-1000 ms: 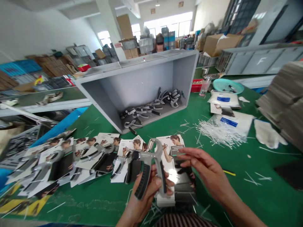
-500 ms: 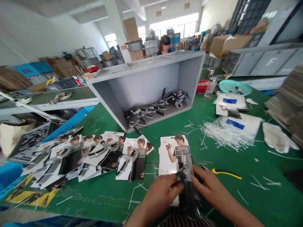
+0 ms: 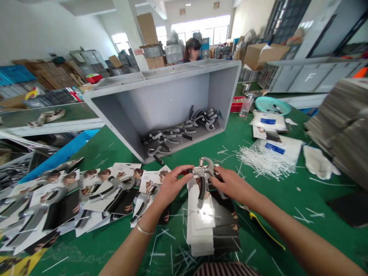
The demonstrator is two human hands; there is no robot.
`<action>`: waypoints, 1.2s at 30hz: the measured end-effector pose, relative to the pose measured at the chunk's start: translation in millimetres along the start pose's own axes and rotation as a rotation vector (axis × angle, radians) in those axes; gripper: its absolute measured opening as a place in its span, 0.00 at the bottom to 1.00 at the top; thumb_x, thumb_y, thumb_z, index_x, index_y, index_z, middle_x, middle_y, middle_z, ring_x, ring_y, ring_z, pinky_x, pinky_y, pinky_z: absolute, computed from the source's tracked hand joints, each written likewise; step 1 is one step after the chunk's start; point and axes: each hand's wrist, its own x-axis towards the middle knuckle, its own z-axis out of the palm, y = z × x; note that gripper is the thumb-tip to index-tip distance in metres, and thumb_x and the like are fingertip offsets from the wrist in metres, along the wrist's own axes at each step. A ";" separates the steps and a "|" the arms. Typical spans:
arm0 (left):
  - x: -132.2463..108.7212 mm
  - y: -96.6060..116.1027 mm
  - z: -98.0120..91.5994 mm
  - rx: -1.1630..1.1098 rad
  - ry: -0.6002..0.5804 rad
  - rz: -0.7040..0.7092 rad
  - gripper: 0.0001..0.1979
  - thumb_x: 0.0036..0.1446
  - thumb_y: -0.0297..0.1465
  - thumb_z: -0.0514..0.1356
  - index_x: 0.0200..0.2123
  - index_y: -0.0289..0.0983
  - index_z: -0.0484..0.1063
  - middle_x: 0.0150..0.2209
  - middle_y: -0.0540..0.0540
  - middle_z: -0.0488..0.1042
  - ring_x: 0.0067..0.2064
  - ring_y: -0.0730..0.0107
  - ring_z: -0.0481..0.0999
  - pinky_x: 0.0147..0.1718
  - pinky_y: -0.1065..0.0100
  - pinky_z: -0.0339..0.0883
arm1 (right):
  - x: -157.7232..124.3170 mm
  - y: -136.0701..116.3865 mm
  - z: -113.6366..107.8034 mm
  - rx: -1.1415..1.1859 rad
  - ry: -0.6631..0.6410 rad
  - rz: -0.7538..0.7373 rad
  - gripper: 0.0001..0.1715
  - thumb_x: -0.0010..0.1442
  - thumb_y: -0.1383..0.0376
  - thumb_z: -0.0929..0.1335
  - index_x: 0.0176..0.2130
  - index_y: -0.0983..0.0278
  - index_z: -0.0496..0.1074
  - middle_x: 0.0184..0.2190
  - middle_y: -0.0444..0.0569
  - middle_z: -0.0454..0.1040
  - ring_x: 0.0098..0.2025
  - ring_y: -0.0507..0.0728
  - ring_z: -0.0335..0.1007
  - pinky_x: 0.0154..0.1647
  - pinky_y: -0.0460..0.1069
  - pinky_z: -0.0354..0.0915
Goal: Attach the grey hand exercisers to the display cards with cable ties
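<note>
A grey and black hand grip strengthener (image 3: 202,172) is held by both hands above a stack of printed backing cards (image 3: 201,239). My left hand (image 3: 174,183) pinches the dark knob at its left side. My right hand (image 3: 233,186) is closed around its right handle, and the fingertips there are partly hidden. The coil spring faces away from me, with the handles pointing toward me. To the left, finished-looking cards with grip strengtheners lying on them (image 3: 117,191) overlap in a row.
A grey crate (image 3: 169,90) on its side holds several grip strengtheners. White cable ties (image 3: 264,163) lie heaped at right, near plastic bags (image 3: 268,121) and a white glove (image 3: 319,163). Yellow-handled pliers (image 3: 266,230) rest beside my right forearm. A person (image 3: 192,51) is behind the crate.
Both hands have moved forward, away from my body, carrying the grip strengthener to the far end of the card stack. It has been turned, and more of the stack now shows.
</note>
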 end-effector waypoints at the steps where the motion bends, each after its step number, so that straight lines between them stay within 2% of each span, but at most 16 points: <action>1: -5.3 -6.6 1.8 0.039 -0.025 -0.001 0.13 0.61 0.35 0.61 0.50 0.44 0.75 0.48 0.47 0.77 0.50 0.62 0.74 0.53 0.60 0.64 | -4.5 3.8 3.9 0.001 -0.036 -0.005 0.14 0.66 0.59 0.61 0.44 0.63 0.72 0.40 0.55 0.79 0.39 0.62 0.76 0.38 0.51 0.64; 4: -29.9 -22.4 9.2 0.140 -0.134 0.045 0.12 0.61 0.34 0.61 0.48 0.45 0.75 0.46 0.47 0.76 0.50 0.61 0.72 0.54 0.58 0.60 | -33.3 15.8 17.2 -0.072 -0.094 0.074 0.20 0.67 0.56 0.61 0.52 0.63 0.70 0.39 0.56 0.80 0.38 0.64 0.77 0.38 0.53 0.66; 7: -44.8 -26.4 12.3 0.223 -0.152 0.100 0.11 0.62 0.33 0.61 0.48 0.44 0.75 0.48 0.46 0.74 0.52 0.61 0.70 0.56 0.56 0.56 | -64.7 22.3 25.5 -0.188 0.036 0.169 0.25 0.67 0.53 0.61 0.58 0.62 0.65 0.40 0.57 0.79 0.40 0.67 0.75 0.39 0.59 0.68; 10: -36.1 -17.3 11.9 0.257 -0.073 0.103 0.10 0.65 0.32 0.57 0.47 0.43 0.74 0.47 0.46 0.74 0.52 0.62 0.69 0.55 0.57 0.56 | -77.5 21.9 29.5 -0.206 0.202 0.003 0.23 0.66 0.58 0.64 0.58 0.60 0.65 0.50 0.57 0.73 0.50 0.67 0.69 0.52 0.63 0.65; 13: -14.1 -3.7 18.9 0.253 -0.094 0.140 0.11 0.66 0.29 0.55 0.48 0.43 0.74 0.46 0.47 0.75 0.51 0.64 0.69 0.53 0.60 0.59 | -72.1 18.8 35.2 -0.142 0.224 -0.151 0.19 0.64 0.65 0.66 0.55 0.59 0.68 0.54 0.55 0.68 0.54 0.65 0.63 0.56 0.62 0.62; 16: 4.3 3.3 33.8 0.264 -0.118 0.136 0.12 0.62 0.28 0.59 0.48 0.41 0.74 0.47 0.46 0.76 0.51 0.62 0.70 0.52 0.60 0.60 | -61.8 17.4 40.5 -0.103 0.203 -0.187 0.10 0.64 0.67 0.66 0.46 0.59 0.72 0.50 0.53 0.69 0.52 0.63 0.63 0.54 0.61 0.64; 18: 9.5 3.5 42.6 0.231 -0.142 0.137 0.09 0.60 0.28 0.62 0.43 0.40 0.76 0.43 0.47 0.78 0.48 0.62 0.72 0.51 0.61 0.61 | -57.6 17.6 41.5 -0.089 0.193 -0.195 0.07 0.65 0.67 0.66 0.42 0.58 0.73 0.47 0.52 0.70 0.50 0.62 0.63 0.52 0.60 0.65; 21: 6.7 3.4 49.6 0.180 -0.151 0.154 0.03 0.59 0.28 0.63 0.36 0.41 0.78 0.37 0.50 0.79 0.43 0.65 0.74 0.47 0.64 0.62 | -56.4 18.1 39.0 -0.071 0.176 -0.210 0.07 0.65 0.68 0.66 0.40 0.58 0.74 0.47 0.51 0.70 0.49 0.62 0.63 0.51 0.59 0.65; 25: -4.5 10.5 52.6 0.231 -0.088 0.143 0.03 0.60 0.28 0.62 0.36 0.40 0.77 0.36 0.50 0.79 0.42 0.66 0.74 0.45 0.64 0.63 | -55.6 18.9 36.9 -0.057 0.132 -0.237 0.08 0.65 0.68 0.66 0.42 0.58 0.74 0.48 0.51 0.69 0.50 0.62 0.63 0.51 0.58 0.65; 31: -12.5 15.9 59.4 0.373 -0.093 0.192 0.04 0.62 0.26 0.60 0.37 0.40 0.75 0.38 0.49 0.78 0.44 0.65 0.73 0.49 0.61 0.62 | -43.3 26.5 43.9 0.133 0.240 -0.211 0.05 0.65 0.66 0.67 0.36 0.58 0.74 0.47 0.50 0.70 0.53 0.61 0.63 0.55 0.58 0.61; 34: -13.5 11.1 61.5 0.366 -0.083 0.186 0.04 0.61 0.26 0.60 0.35 0.40 0.76 0.38 0.48 0.77 0.44 0.64 0.72 0.49 0.61 0.62 | -37.6 29.2 41.7 0.239 0.296 -0.175 0.04 0.63 0.65 0.69 0.35 0.58 0.74 0.51 0.49 0.69 0.55 0.61 0.61 0.58 0.59 0.57; 36: -14.2 7.7 62.5 0.316 -0.064 0.164 0.04 0.60 0.26 0.61 0.34 0.39 0.76 0.38 0.48 0.77 0.44 0.64 0.73 0.48 0.61 0.63 | -35.8 29.3 38.8 0.270 0.288 -0.151 0.04 0.64 0.64 0.69 0.34 0.58 0.73 0.53 0.48 0.69 0.57 0.62 0.60 0.59 0.61 0.55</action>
